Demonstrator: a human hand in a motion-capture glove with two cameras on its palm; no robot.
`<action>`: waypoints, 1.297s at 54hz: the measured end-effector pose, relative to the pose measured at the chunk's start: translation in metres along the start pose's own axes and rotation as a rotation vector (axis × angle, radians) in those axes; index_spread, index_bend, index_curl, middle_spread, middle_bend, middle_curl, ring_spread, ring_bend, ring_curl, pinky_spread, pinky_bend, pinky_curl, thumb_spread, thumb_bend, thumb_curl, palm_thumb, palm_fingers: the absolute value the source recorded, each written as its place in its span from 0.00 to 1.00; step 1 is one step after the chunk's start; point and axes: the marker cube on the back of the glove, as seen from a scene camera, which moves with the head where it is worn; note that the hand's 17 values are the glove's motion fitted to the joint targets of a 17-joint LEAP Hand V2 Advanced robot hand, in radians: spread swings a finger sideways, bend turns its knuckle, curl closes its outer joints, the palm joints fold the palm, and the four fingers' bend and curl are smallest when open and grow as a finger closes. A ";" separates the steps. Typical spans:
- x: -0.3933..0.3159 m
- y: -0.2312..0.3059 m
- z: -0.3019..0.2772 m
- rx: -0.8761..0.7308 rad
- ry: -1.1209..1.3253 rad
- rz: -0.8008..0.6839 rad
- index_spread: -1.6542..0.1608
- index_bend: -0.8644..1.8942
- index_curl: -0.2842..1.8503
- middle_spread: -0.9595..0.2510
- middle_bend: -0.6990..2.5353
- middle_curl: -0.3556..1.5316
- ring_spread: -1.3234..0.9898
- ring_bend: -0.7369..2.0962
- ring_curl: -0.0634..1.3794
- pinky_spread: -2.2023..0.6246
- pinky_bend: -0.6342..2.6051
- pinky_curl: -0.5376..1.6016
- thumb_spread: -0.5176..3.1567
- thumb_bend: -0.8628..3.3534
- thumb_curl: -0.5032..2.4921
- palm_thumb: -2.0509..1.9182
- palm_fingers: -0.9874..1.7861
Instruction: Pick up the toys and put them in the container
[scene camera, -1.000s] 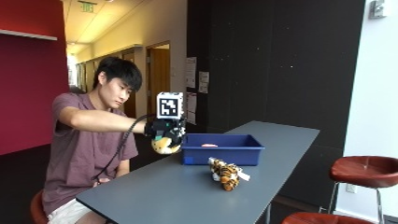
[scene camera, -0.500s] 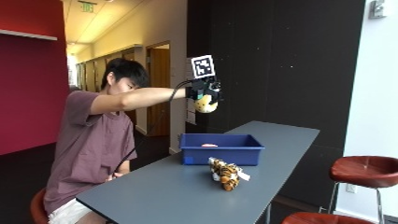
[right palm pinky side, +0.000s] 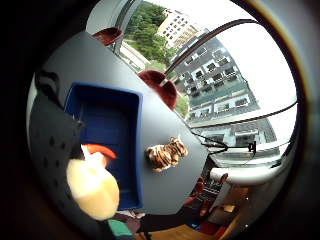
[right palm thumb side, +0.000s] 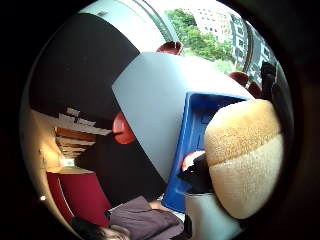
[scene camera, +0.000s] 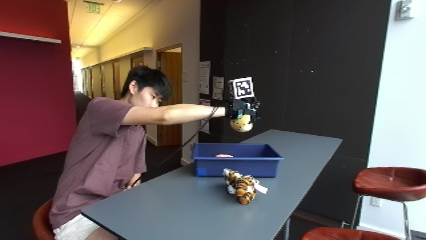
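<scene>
A red stool (scene camera: 389, 182) stood beside the grey table (scene camera: 200, 210). On the table a tiger toy (scene camera: 241, 186) lay with its long axis running toward the blue container (scene camera: 236, 161) just beyond, which held a small orange-red piece (scene camera: 224, 155). High above the container, the gloved right hand (scene camera: 241, 111) gripped a yellow plush toy (scene camera: 241, 123).

Seated person (scene camera: 106, 165): short-sleeved mauve T-shirt (scene camera: 100, 155), pale shorts (scene camera: 73, 229), short dark hair. Right hand (scene camera: 239, 111): black glove, perforated fabric with black straps in the palm views. Other arm bare below the sleeve.
</scene>
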 end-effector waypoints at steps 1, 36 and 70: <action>0.000 -0.001 0.002 0.002 0.002 -0.005 0.73 0.61 0.59 0.63 0.59 0.61 0.43 0.78 0.51 0.65 0.58 0.57 0.27 0.20 0.49 0.66 0.69; 0.028 0.004 0.026 -0.266 -0.097 0.018 0.77 0.33 0.32 0.76 0.25 0.37 0.57 0.38 0.25 0.79 0.47 0.45 0.46 0.19 0.32 0.49 0.22; 0.222 0.135 0.125 -0.497 0.018 0.291 0.75 0.37 0.27 0.75 0.25 0.30 0.58 0.33 0.24 0.80 0.41 0.41 0.49 0.19 0.25 0.50 0.29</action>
